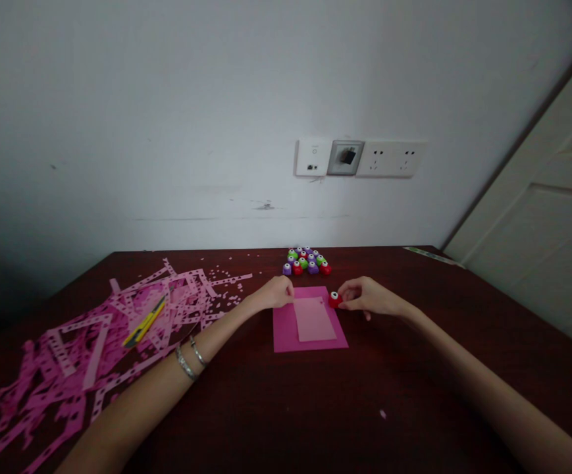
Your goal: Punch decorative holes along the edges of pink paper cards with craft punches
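Observation:
A dark pink sheet of paper (pixel 284 337) lies flat on the table, with a smaller light pink sheet (pixel 314 321) on top. My left hand (pixel 276 293) is closed at the upper left corner of the light sheet, thumb and finger pinched on its edge. In my right hand (pixel 367 296) is a red paper punch (pixel 334 301) with a white top, gripped from its right side. The punch sits at the right edge of the dark sheet. A small punched mark shows near the light sheet's upper right corner.
Several purple, green and red paper punches (pixel 307 261) stand grouped near the wall. Pink punched paper strips (pixel 99 342) are heaped at left, a yellow utility knife (pixel 145 322) on them. Small paper bits (pixel 231 284) lie scattered. A narrow strip (pixel 432 256) lies at the far right.

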Motion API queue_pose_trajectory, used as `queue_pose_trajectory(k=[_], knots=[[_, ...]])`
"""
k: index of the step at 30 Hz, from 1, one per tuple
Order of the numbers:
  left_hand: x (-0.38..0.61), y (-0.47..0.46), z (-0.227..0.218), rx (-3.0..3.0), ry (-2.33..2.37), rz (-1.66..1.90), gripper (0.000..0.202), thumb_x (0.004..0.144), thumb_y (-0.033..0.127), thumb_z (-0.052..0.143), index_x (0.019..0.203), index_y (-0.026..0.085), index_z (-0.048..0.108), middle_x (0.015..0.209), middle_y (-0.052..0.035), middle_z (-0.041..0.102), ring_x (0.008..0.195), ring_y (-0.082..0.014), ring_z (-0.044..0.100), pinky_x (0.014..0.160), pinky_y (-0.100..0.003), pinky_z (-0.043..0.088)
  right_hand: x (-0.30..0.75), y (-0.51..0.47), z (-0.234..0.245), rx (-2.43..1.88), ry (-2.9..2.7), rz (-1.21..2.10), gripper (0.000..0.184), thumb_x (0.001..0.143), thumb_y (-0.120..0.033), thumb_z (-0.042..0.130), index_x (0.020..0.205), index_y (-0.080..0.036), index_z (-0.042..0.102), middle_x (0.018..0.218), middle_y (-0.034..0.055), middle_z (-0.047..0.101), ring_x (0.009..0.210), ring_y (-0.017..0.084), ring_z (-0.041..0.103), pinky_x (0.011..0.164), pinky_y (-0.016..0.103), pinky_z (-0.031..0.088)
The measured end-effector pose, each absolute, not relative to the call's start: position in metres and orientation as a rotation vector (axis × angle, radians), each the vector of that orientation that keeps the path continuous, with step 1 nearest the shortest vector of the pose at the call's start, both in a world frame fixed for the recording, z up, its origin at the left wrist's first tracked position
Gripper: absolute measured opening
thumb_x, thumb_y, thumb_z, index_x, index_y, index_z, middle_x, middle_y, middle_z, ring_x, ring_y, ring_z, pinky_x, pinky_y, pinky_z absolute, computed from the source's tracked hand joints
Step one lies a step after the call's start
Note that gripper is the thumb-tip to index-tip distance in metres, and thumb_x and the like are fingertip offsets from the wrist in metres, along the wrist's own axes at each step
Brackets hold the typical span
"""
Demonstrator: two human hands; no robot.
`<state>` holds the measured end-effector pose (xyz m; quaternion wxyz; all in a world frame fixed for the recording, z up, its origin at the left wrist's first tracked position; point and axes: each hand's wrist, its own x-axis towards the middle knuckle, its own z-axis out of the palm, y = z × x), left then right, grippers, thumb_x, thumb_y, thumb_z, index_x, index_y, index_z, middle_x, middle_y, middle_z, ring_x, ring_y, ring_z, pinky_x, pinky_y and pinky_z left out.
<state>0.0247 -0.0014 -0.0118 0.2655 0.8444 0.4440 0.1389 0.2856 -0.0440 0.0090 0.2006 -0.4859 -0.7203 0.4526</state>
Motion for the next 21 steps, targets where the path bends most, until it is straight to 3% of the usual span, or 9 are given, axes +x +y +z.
queue_pose_trajectory(k=[12,21], knots=[[0.0273,-0.0032,-0.0143,2.275,1.238,0.353,0.014,0.066,0.023,0.063,0.074,0.012,0.067,0.072,-0.0054,0.067,0.065,-0.0142,0.061,0.057,-0.021,0.041,0.2868,-0.0408,0.0073,-1.400,-2.056,1.254,0.032,0.066,-0.034,0.067,0.089,-0.013,0.063,0.075,0.0051,0.064,0.053,0.010,0.052,0.032,0.017,0.044],[0.0295,-0.0030,-0.0153,2.265,1.277,0.347,0.008,0.065,0.018,0.062,0.069,0.014,0.068,0.071,-0.0037,0.067,0.065,-0.0139,0.061,0.058,-0.021,0.042,0.2869,-0.0404,0.0067,-1.377,-2.083,1.257,0.034,0.067,-0.036,0.067,0.092,-0.013,0.063,0.077,0.0057,0.063,0.056,0.011,0.053,0.033,0.017,0.046]])
